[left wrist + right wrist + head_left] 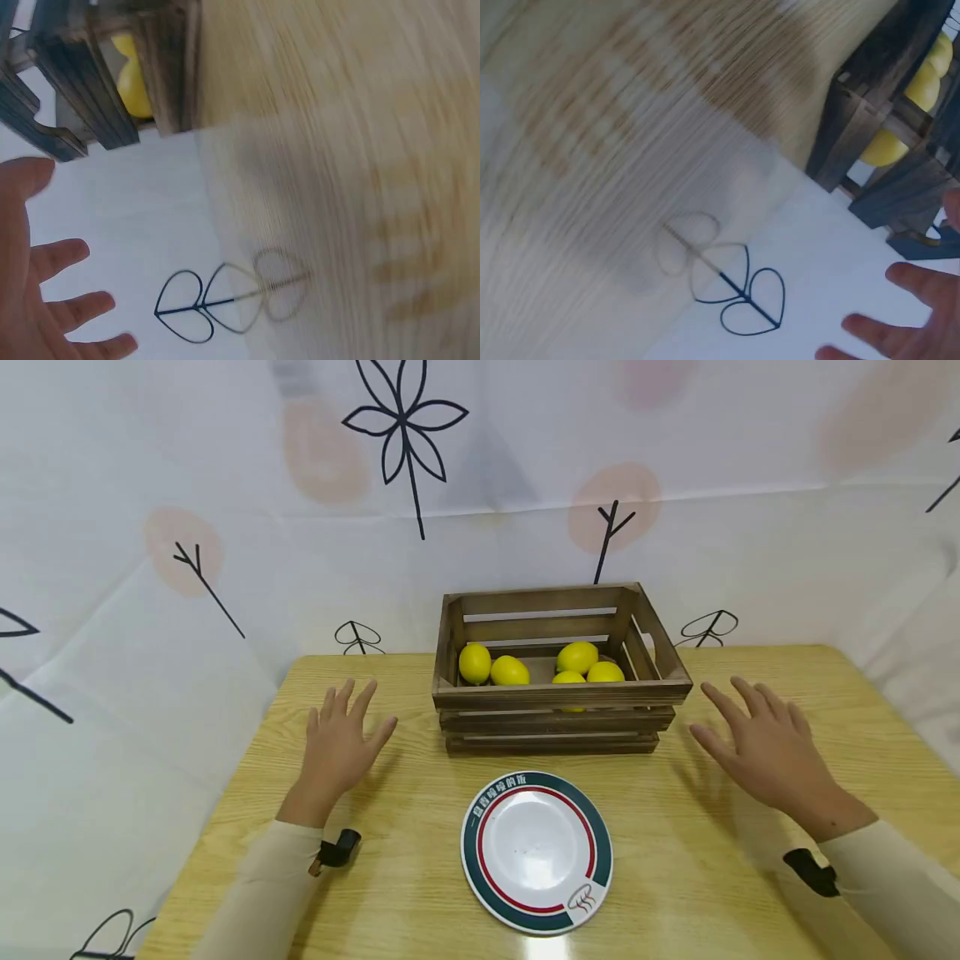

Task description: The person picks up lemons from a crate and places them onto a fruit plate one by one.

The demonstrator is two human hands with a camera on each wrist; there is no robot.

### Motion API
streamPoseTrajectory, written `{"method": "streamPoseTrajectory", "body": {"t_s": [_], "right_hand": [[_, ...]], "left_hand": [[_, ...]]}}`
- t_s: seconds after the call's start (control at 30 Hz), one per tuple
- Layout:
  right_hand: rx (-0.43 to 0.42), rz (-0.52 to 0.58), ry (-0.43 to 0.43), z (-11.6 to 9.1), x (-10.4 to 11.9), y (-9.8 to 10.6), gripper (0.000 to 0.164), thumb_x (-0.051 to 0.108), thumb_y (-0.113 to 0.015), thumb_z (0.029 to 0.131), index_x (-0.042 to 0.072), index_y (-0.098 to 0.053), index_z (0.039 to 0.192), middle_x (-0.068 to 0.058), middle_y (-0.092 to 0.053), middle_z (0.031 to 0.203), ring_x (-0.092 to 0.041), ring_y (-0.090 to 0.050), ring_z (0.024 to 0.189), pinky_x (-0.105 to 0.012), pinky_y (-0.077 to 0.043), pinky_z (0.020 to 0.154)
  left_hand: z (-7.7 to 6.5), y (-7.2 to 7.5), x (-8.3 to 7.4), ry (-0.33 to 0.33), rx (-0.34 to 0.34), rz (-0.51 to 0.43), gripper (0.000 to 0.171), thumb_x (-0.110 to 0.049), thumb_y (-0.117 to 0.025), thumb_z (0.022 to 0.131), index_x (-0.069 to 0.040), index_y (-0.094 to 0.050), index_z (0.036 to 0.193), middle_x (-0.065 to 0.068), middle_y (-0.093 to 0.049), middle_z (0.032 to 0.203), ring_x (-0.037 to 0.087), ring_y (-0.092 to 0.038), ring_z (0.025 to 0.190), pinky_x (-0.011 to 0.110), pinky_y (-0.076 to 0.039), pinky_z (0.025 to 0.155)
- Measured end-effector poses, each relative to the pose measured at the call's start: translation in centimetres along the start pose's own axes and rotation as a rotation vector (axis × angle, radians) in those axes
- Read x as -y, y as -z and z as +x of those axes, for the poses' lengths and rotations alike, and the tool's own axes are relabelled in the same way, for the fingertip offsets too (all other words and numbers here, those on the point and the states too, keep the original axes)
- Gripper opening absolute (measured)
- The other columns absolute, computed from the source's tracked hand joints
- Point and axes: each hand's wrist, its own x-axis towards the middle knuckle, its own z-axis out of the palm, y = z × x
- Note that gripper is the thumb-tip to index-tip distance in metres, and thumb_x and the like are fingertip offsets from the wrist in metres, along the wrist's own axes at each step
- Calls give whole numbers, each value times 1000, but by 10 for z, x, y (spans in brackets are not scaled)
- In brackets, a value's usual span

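Head view: left hand (337, 756), right hand (772, 756) spread, empty, flanking slatted wooden crate (562, 696) of lemons (510, 671); worktop (405, 893) contact unclear. Probably pre-grasp stage; next move likely calls for reaching in.

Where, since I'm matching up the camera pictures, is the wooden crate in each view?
Head: the wooden crate is whole, slightly right of centre.
Left wrist: top left corner, partly cut off.
Right wrist: upper right edge, partly cut off.
Shared landmark: the yellow fruit inside it.
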Motion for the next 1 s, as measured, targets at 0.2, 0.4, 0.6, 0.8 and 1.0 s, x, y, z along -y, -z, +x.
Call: {"method": "streamPoseTrajectory", "body": {"t_s": [0.2, 0.4, 0.6, 0.8, 1.0], "right_hand": [[-158, 123, 26, -11, 10, 4, 41, 28, -56, 102, 1, -57, 132, -32, -51, 133, -54, -45, 118, -69, -34, 90], [-302, 250, 21, -19, 29, 9, 23, 18, -58, 99, 3, -68, 114, -24, -60, 119, -45, -51, 109, -58, -40, 79], [-462, 294, 86, -21, 47, 19, 13, 9, -62, 94, 7, -72, 101, -11, -65, 105, -15, -52, 101, -20, -37, 69], [-551, 311, 190, -13, 66, 34, 13, 3, -63, 90, 7, -74, 97, -7, -66, 99, 3, -47, 101, -22, -38, 75], [-550, 313, 252, -1, 82, 47, 14, 0, -64, 88, 6, -74, 97, -6, -67, 102, -6, -52, 103, -14, -35, 85]], "left_hand": [[-1, -7, -14, -9, -31, -347, 54, -41, -49, 104, -19, -41, 152, 15, -38, 156, 41, -38, 141, 63, -37, 109], [2, -14, -29, -12, 22, -713, 46, -39, -48, 105, -19, -47, 147, 8, -45, 151, 32, -43, 139, 54, -38, 113], [14, -26, -43, 29, 121, -943, 43, -35, -42, 108, -17, -45, 147, 13, -46, 150, 34, -46, 137, 53, -42, 111], [25, -35, -54, 96, 218, -1143, 46, -38, -37, 109, -18, -39, 151, 10, -42, 155, 33, -43, 142, 50, -40, 114], [31, -41, -58, 98, 268, -1218, 47, -35, -30, 110, -19, -33, 154, 9, -37, 157, 31, -35, 147, 50, -33, 118]]}}
